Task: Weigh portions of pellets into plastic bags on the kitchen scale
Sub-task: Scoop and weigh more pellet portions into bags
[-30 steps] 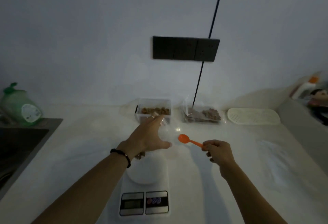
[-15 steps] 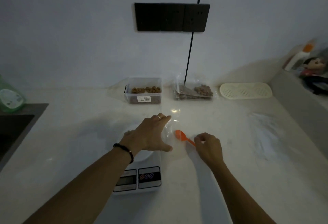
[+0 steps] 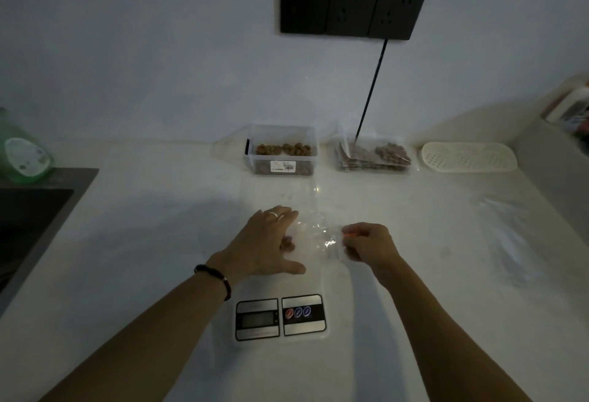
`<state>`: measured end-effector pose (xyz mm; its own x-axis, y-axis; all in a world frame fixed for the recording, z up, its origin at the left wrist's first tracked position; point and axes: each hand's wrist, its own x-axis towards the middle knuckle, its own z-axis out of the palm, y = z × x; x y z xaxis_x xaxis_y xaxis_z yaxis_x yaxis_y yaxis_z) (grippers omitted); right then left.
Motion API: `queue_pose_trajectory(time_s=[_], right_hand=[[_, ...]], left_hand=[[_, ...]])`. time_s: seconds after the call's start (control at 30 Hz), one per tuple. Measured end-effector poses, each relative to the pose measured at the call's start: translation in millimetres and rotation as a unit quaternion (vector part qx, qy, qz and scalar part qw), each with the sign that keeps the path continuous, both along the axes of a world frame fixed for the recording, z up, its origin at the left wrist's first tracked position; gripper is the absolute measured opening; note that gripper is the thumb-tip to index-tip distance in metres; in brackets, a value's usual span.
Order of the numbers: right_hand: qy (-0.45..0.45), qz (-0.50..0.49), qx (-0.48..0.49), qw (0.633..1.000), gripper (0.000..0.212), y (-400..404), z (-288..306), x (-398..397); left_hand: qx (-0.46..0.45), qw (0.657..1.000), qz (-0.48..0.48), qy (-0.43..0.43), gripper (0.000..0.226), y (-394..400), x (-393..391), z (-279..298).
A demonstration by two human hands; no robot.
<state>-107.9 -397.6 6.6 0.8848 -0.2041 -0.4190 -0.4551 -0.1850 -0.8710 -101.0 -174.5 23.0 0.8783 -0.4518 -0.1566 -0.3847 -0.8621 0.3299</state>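
A white kitchen scale (image 3: pixel 280 317) sits in front of me on the pale counter. A clear plastic bag (image 3: pixel 314 231) lies across its platform, with a few brown pellets (image 3: pixel 288 245) inside by my fingers. My left hand (image 3: pixel 267 244) rests on the bag's left side, fingers gripping the film and thumb spread. My right hand (image 3: pixel 371 244) is closed at the bag's right edge, and only a sliver of the orange spoon (image 3: pixel 350 235) shows in its fingers. At the back stands a clear tub of pellets (image 3: pixel 282 154), with filled bags (image 3: pixel 376 158) beside it.
A white perforated tray (image 3: pixel 468 157) lies at the back right, and crinkled clear plastic (image 3: pixel 510 229) on the counter's right. A dark sink (image 3: pixel 32 210) and a green bottle (image 3: pixel 22 153) are at the left. A black cable (image 3: pixel 371 89) hangs from the socket panel (image 3: pixel 353 6).
Both hands came down and closer together over the scale. The spoon, held out in the open before, is now almost hidden in my right hand. The view has tilted lower.
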Motion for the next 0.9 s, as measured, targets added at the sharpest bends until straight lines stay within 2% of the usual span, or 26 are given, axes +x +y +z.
queue_pose_trajectory(time_s=[0.3, 0.37, 0.43, 0.57, 0.73, 0.9], right_hand=[[-0.013, 0.078, -0.15, 0.986, 0.025, -10.5, 1.8, 4.7], [-0.029, 0.082, -0.193, 0.977, 0.025, -9.5, 2.9, 3.6], [-0.047, 0.064, -0.252, 0.964, 0.035, -5.7, 6.8, -3.3], [-0.133, 0.047, -0.34, 0.93, 0.038, 5.8, 14.6, -33.7], [-0.234, 0.126, -0.4, 0.877, 0.037, 26.8, 14.7, -86.5], [-0.202, 0.205, -0.438, 0.852, 0.049, 35.2, 5.0, -122.6]], left_hand=[[-0.007, 0.998, 0.051, -0.02, 0.103, 36.7, -25.4, -15.9], [-0.02, 0.998, 0.055, -0.025, 0.098, 36.1, -34.9, -17.0], [-0.031, 0.996, 0.069, -0.037, 0.092, 37.9, -45.7, -15.8], [-0.048, 0.989, 0.113, -0.078, 0.08, 43.1, -74.3, -12.9], [-0.02, 0.982, 0.138, -0.13, 0.088, 50.0, -115.8, -20.2], [0.021, 0.981, 0.149, -0.12, 0.098, 52.0, -150.0, -32.8]])
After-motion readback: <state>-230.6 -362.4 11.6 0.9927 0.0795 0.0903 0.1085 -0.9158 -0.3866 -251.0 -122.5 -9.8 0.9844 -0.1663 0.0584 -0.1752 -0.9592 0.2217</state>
